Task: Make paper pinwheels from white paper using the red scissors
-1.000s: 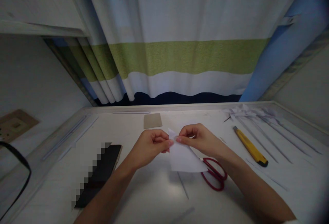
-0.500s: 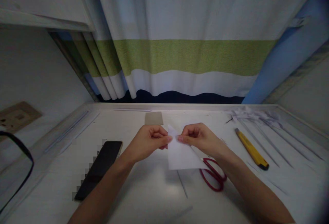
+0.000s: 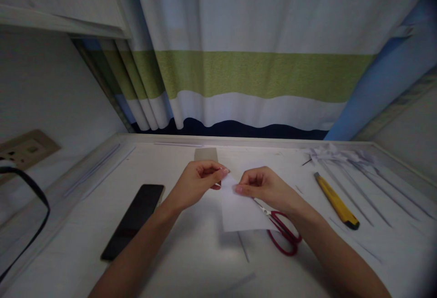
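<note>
A white sheet of paper (image 3: 241, 213) hangs between my hands over the table, its lower edge hanging toward me. My left hand (image 3: 205, 180) pinches its upper left corner between thumb and fingers. On the slanted right edge, my right hand (image 3: 255, 183) grips the paper with thumb and curled fingers. Red-handled scissors (image 3: 285, 234) lie on the table below my right wrist, partly covered by the sheet. A thin strip (image 3: 243, 247) sticks out from beneath the paper. Behind my left hand lies a grey square piece (image 3: 205, 154).
A black phone (image 3: 134, 220) lies left of my left forearm. On the right are a yellow cutter (image 3: 336, 201), long thin paper rolls (image 3: 370, 191) and crumpled white paper (image 3: 332, 153). A black cable (image 3: 39, 193) curves at the left edge; a striped curtain (image 3: 256, 72) hangs behind.
My left hand has moved slightly up along the paper and my right hand slightly down, so they are farther apart. More of the scissors' pivot shows, and the view has shifted a little.
</note>
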`<action>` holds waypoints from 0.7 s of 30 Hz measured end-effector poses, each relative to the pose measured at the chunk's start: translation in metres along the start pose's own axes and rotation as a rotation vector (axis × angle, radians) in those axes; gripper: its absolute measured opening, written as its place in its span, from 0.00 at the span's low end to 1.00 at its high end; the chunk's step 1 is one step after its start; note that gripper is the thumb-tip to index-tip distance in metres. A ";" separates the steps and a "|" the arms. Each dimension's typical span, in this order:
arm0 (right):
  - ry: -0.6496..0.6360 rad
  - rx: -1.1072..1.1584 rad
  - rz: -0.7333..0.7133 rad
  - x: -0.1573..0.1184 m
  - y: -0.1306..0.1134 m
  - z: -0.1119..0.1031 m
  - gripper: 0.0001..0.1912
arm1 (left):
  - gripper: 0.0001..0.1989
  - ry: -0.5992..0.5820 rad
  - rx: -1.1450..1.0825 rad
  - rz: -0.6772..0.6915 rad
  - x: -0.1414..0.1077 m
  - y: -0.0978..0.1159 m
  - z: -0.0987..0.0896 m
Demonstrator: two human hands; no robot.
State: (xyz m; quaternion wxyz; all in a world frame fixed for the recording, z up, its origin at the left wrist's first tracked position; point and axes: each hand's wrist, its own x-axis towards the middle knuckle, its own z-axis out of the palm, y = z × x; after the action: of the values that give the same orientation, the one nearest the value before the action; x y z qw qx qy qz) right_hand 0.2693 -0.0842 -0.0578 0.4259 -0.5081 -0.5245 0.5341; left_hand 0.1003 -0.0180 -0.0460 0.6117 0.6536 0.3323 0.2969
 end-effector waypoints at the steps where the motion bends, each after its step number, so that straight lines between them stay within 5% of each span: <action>1: -0.003 0.000 0.000 0.000 0.001 0.000 0.12 | 0.07 0.016 -0.006 0.007 0.001 0.000 0.001; 11: -0.079 -0.008 -0.016 0.000 0.001 0.001 0.09 | 0.06 -0.004 0.016 0.015 -0.002 0.000 0.001; 21: 0.054 -0.100 -0.094 0.000 0.009 0.009 0.14 | 0.09 -0.026 0.155 0.096 -0.006 -0.004 0.011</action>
State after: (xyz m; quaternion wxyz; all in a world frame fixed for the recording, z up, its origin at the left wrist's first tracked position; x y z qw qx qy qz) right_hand 0.2608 -0.0866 -0.0676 0.4386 -0.5180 -0.5621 0.4726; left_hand 0.1048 -0.0295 -0.0507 0.5486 0.7181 0.3144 0.2908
